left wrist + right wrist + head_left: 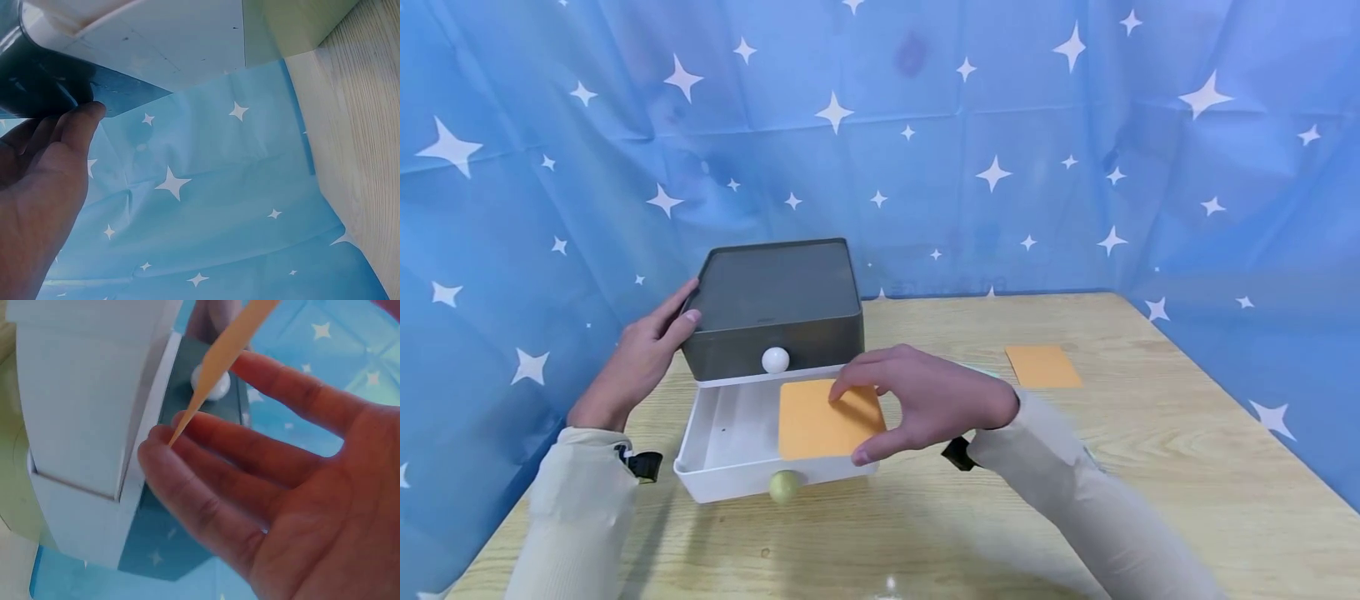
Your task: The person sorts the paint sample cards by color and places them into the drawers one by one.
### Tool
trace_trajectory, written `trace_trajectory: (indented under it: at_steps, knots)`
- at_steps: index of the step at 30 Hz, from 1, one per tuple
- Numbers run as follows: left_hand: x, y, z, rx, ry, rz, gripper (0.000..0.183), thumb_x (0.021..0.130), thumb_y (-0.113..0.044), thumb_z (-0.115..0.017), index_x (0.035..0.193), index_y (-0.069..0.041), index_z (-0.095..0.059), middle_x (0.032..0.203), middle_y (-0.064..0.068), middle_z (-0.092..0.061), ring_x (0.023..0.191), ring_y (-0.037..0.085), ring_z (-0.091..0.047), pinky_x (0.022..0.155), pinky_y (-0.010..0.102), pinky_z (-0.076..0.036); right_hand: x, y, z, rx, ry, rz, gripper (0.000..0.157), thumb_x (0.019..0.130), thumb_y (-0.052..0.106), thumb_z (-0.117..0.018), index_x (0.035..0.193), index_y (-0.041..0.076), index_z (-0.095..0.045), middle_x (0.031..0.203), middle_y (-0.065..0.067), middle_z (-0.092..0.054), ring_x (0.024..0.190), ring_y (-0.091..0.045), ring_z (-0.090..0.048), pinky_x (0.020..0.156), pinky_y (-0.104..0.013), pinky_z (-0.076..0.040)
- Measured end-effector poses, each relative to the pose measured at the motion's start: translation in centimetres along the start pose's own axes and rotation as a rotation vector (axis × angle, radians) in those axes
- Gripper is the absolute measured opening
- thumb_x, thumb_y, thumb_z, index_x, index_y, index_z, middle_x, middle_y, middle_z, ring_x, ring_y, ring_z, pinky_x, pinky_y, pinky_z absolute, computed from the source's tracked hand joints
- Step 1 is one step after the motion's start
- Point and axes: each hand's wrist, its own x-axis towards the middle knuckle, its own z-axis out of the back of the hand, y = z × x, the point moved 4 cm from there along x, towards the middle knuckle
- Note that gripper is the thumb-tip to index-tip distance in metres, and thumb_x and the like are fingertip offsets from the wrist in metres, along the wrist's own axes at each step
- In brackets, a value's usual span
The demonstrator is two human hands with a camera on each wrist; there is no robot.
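Observation:
A small drawer box (pixel 775 283) with a dark grey top stands on the table, its white lower drawer (pixel 730 425) pulled out. My left hand (pixel 640 358) grips the box's left side, thumb over the top rim and fingers along the wall. A square sheet of orange paper (pixel 820 421) is over the right half of the open drawer. My right hand (pixel 925 400) pinches this sheet at its right side, fingers at the upper edge and thumb near the lower corner. In the right wrist view the sheet (pixel 225 353) appears edge-on against the fingertips (pixel 156 450).
A second orange sheet (pixel 1043 367) lies on the wooden table (pixel 1150 467) at the right. A pale green edge (pixel 981 369) peeks out behind my right wrist. The upper drawer has a white knob (pixel 775 360), the lower a greenish one (pixel 784 487). A blue starred curtain (pixel 910 167) hangs behind.

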Motion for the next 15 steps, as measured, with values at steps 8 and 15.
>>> trace_trajectory:
  at_steps: [8,15]
  knots:
    - [-0.1,0.1,0.0,-0.006,0.009,0.009,0.064,0.105,-0.058,-0.032,0.160,-0.042,-0.004,0.171,0.014,-0.006,0.155,0.048,-0.006,0.114,0.077,-0.018,2.5,-0.1,-1.5,-0.112,0.024,-0.014,0.049,0.083,0.048,-0.078,0.121,0.019,-0.066,0.124,0.004,-0.068,0.105,-0.010,-0.064,0.088,-0.025,-0.052]
    - [0.1,0.0,0.1,-0.006,-0.006,-0.011,0.062,0.106,-0.056,-0.033,0.160,-0.043,-0.006,0.170,0.016,-0.008,0.155,0.048,-0.010,0.115,0.076,-0.020,3.1,-0.1,-2.0,-0.177,0.043,-0.096,0.050,0.081,0.052,-0.078,0.119,0.022,-0.067,0.121,0.007,-0.069,0.102,-0.011,-0.062,0.086,-0.028,-0.051]
